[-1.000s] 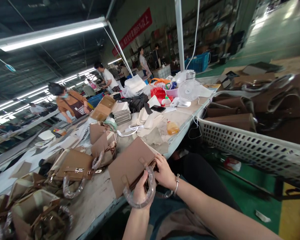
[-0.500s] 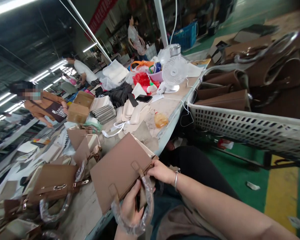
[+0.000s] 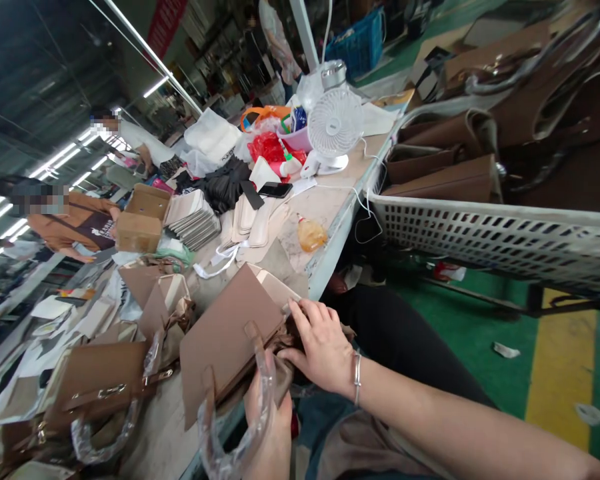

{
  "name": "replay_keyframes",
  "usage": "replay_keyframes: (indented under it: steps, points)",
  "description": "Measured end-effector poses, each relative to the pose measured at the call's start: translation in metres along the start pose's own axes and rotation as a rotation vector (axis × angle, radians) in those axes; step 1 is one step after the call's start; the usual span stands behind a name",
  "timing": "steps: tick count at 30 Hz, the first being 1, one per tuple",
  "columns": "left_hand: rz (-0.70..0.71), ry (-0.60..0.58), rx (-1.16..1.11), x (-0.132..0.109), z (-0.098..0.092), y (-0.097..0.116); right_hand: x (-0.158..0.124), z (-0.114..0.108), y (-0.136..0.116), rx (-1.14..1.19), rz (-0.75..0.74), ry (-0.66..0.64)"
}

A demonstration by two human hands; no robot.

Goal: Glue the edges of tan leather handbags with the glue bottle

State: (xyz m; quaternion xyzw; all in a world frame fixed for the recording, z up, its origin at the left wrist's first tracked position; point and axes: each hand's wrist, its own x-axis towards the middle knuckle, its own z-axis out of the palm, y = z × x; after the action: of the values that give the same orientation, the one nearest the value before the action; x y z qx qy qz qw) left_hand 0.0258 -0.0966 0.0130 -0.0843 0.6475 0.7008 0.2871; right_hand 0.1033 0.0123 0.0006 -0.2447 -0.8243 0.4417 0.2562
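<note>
A brown handbag (image 3: 230,327) lies tilted at the table's edge, its clear-wrapped handle (image 3: 266,400) hanging toward me. My left hand (image 3: 273,407) grips the bag from below, behind the handle; its fingers are partly hidden. My right hand (image 3: 323,343), with a silver bangle at the wrist, is on the bag's open side. Its thumb and forefinger are around the crumpled brown lining (image 3: 284,340), the other fingers bent over the side. To the left lies another brown handbag (image 3: 97,377) with a metal clasp and a wrapped handle.
On the table (image 3: 320,207) are a white fan (image 3: 335,123), a phone (image 3: 275,190), an orange-tinted bottle (image 3: 311,235), stacked pale panels (image 3: 193,220) and a cardboard box (image 3: 140,230). A white perforated crate (image 3: 490,240) of brown bags stands at right. Co-workers are beyond the table.
My right hand has shifted from pinching the bag's near corner to spreading over its side. The handle has swung left, more lining shows, and the view has shifted slightly.
</note>
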Motion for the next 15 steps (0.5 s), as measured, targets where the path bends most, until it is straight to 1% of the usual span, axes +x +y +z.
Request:
replay_keyframes:
  steps: [2, 5, 8, 11, 13, 15]
  points:
    - [0.05, 0.055, -0.029, 0.002, 0.004, 0.002, -0.005, -0.006, -0.001, 0.026, 0.015, -0.053]
    - [0.007, 0.084, -0.004, 0.002, 0.004, 0.004, -0.015, -0.003, 0.0, 0.135, -0.015, -0.132]
    - [-0.072, 0.067, 0.042, -0.001, 0.0, 0.005, -0.024, 0.012, -0.001, 0.122, -0.086, -0.122]
    - [-0.113, 0.028, 0.176, -0.006, -0.006, 0.004, -0.027, 0.023, -0.002, 0.054, -0.131, -0.102]
    - [-0.062, 0.02, 0.295, -0.006, -0.009, 0.001, -0.025, 0.023, -0.003, 0.041, -0.151, -0.114]
    - [0.028, 0.015, 0.364, -0.001, -0.011, -0.004, -0.022, 0.019, -0.004, 0.026, -0.182, -0.155]
